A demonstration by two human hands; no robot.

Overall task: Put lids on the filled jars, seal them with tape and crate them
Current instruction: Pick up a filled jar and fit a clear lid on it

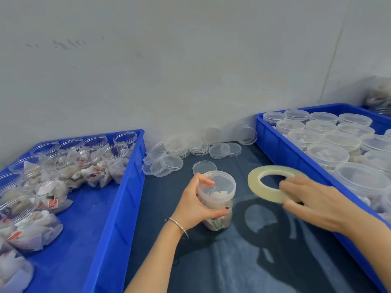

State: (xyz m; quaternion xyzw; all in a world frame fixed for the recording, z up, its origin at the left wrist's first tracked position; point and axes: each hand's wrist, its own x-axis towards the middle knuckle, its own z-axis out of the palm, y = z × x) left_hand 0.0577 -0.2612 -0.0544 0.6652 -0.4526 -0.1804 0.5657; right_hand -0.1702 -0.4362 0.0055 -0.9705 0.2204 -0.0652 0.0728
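- The left hand (195,205) grips a lidded jar (216,199) standing on the dark table (254,261).
- The right hand (313,203) pinches a tape roll (257,188) beside it; sealing looks next.
- The right crate (281,149) holds many lidded jars; the left crate (118,199) holds open ones, so much is left.

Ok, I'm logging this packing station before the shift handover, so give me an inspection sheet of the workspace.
Surface: dark cloth between two blue crates.
Job's things: lidded jar upright on the cloth; tape roll; left crate holds open filled jars; right crate holds lidded jars.
Clutter: loose lids heaped by the wall.
Grips: left hand grips the jar; right hand holds the tape roll.
Cables: nothing seen.
Surroundings: plain grey wall.
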